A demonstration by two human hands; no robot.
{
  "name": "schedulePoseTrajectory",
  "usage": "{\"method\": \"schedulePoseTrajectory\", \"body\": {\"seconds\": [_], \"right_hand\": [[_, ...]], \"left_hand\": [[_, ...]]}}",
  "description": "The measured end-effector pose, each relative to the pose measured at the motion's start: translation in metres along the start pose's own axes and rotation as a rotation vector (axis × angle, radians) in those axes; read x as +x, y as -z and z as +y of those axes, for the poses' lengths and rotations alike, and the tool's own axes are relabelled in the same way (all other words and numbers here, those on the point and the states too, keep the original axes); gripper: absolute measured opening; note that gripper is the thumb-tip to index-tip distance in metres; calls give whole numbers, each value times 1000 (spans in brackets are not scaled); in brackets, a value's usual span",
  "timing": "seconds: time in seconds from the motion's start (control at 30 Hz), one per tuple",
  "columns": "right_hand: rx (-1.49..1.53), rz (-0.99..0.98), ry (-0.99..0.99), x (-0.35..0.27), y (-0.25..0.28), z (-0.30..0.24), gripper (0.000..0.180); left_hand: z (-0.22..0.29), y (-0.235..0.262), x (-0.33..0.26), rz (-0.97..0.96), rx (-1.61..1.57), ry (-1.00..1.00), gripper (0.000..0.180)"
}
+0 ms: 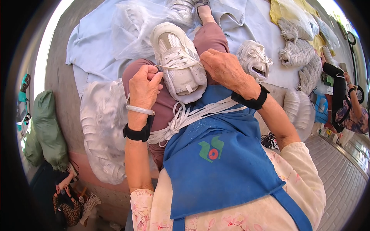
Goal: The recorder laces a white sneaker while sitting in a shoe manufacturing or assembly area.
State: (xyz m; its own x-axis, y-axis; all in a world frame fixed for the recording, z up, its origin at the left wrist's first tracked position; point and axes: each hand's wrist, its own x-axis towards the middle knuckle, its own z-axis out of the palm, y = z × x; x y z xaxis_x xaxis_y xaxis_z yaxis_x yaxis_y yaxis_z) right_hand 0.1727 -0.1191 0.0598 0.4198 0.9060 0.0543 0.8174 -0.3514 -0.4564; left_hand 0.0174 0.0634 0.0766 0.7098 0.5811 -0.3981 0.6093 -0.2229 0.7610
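Note:
A white and beige sneaker (165,42) rests on my lap, its toe pointing away from me and its tongue toward me. White flat shoelace (179,66) crosses its upper part and runs out to both sides. My left hand (145,86), closed in a pinch, holds the lace at the sneaker's left. On the right side my right hand (223,69) has its fingers closed on the lace too. A bundle of loose white laces (181,122) lies across my lap over the blue apron (219,181).
Another white sneaker (254,59) stands to the right on a pale blue cloth (94,42). Plastic-wrapped shoes (102,127) lie at left, and more wrapped shoes (296,52) at far right. Green sacks (48,127) stand far left. Other people sit at lower left and far right.

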Motion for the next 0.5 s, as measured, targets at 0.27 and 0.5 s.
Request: {"method": "schedulePoseTrajectory", "body": {"seconds": [0.27, 0.5], "right_hand": [[-8, 116, 14, 17, 15, 26, 14], [656, -90, -379, -7, 30, -10, 15]], "left_hand": [[-10, -14, -20, 374, 300, -455, 17], [-5, -25, -39, 346, 494, -414, 36]]}}
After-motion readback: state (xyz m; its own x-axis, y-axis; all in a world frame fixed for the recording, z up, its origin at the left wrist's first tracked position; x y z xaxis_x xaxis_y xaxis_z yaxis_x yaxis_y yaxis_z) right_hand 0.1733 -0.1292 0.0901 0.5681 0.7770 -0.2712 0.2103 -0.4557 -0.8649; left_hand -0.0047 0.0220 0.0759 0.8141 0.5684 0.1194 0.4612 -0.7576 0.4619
